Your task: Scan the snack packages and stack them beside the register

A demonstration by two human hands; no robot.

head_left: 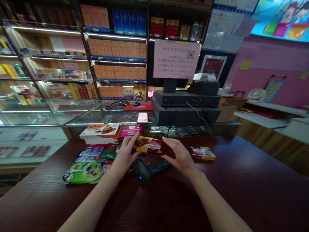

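A red and yellow chocolate box (pixel 150 145) lies on the dark wooden table, between my two hands. My left hand (pixel 127 149) is at its left end, fingers stretched out and thumb apart. At the right end is my right hand (pixel 178 154), thumb and fingers spread, fingertips close to the box; firm contact cannot be made out. In front of the box rests a black barcode scanner (pixel 145 170) with a blue light. A similar, smaller chocolate box (pixel 202 152) lies right of my right hand.
Left of my hands are a green panda snack bag (pixel 84 173), blue packets (pixel 89 154), a dark green bag (pixel 109 153), a pink box (pixel 129 130) and white-orange boxes (pixel 100 130). Behind stand a glass counter (pixel 79 117) and a cash register (pixel 185 109) with trailing cables.
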